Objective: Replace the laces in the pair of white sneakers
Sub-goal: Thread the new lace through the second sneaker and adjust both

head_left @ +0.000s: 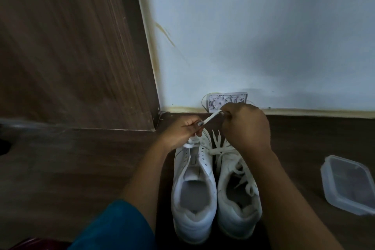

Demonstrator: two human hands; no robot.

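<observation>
Blue cloth (113,227) nearest; lace (212,116) pinched taut between left fingers (197,123) and right fingers (226,113), eyelets (202,151) of unlaced sneaker (192,193) just below left.

The sneakers (205,158) look like smooth white leather; the flat lace (211,116) is matt woven cloth. The floor (60,168) shows dark wood grain, the wall (243,36) matt paint, and the container (347,184) by the floor's right edge cloudy plastic.

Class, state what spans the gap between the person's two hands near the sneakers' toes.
A straight stretch of white lace, pinched at one end by the left hand and at the other by the right hand; the head view shows it.
</observation>
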